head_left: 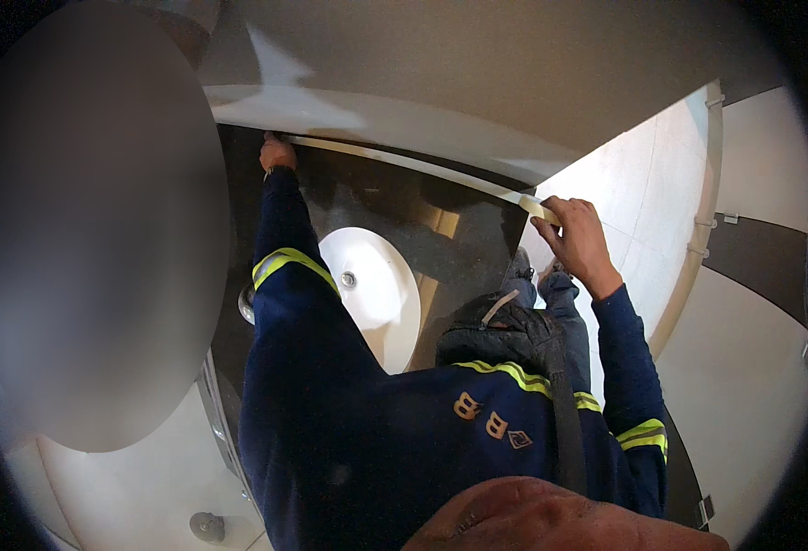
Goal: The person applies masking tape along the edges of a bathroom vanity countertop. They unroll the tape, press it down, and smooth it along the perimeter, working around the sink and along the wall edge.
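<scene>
A long strip of pale masking tape (413, 165) is stretched along the joint where the beige wall (514, 83) meets a black countertop (367, 197). My left hand (277, 151) is at the strip's far left end, fingers curled and pressing it against the joint. At the right end, by the counter's corner, my right hand (577, 241) pinches the tape between thumb and fingers. Both arms are in navy sleeves with yellow reflective bands.
A white oval basin (381, 289) with a drain sits in the counter under my left arm, a metal tap (246, 303) beside it. A black pouch (505, 335) hangs at my chest. Pale floor tiles (643, 211) and a white pipe (707, 202) lie to the right.
</scene>
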Tool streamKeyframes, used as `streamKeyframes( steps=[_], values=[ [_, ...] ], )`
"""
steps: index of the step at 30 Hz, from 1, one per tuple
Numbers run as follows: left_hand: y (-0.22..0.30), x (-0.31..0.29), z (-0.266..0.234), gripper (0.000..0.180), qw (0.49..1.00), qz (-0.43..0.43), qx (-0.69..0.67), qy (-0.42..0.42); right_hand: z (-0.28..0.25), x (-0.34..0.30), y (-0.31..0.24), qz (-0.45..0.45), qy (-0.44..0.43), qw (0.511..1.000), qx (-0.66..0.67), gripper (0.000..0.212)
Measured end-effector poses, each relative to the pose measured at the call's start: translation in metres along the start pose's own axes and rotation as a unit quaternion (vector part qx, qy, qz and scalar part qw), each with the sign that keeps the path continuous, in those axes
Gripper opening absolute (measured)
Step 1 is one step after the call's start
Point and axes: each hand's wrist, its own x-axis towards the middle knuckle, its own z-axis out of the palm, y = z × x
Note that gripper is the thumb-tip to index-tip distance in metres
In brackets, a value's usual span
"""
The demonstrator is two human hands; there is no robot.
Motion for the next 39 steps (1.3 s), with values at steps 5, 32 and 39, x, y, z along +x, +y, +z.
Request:
streamKeyframes(
  steps=[5, 32, 39],
  values=[
    [-0.021, 0.009, -0.005, 0.039, 0.999, 0.016, 0.01, 0.041, -0.001, 0.009, -0.012, -0.005, 0.004, 1.0, 0.013, 0.024],
    [-0.031, -0.022, 0.051, 0.036, 0.937, 0.094, -0.299, 0.155, 0.01, -0.002, -0.011, 0.0, 0.029, 0.999, 0.017, 0.026],
    [-0.036, -0.009, 0.056, 0.04, 0.932, 0.051, -0.339, 0.114, 0.008, -0.002, -0.016, 0.01, 0.012, 1.0, 0.015, 0.026]
  ],
)
